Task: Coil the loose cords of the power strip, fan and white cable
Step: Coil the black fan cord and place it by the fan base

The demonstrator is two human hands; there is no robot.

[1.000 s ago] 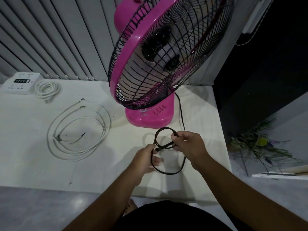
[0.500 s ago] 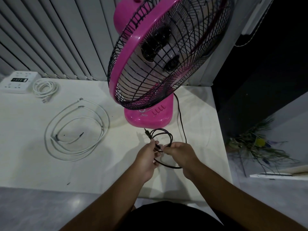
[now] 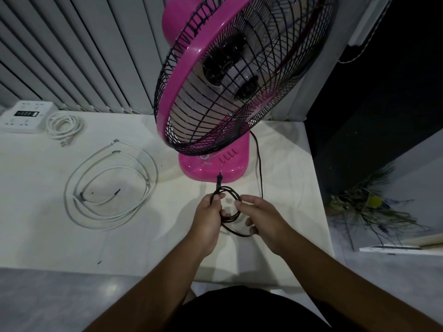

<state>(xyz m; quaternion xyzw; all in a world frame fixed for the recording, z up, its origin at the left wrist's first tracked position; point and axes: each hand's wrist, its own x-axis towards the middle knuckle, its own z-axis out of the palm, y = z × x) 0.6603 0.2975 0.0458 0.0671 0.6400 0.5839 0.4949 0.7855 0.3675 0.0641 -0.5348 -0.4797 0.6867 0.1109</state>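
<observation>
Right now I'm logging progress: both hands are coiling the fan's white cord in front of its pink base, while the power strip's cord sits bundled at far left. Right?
One slip: the fan's cord is black, not white, as the head view shows. Both the left hand and right hand do coil it in front of the pink base, and the power strip's cord sits bundled at far left.
</observation>
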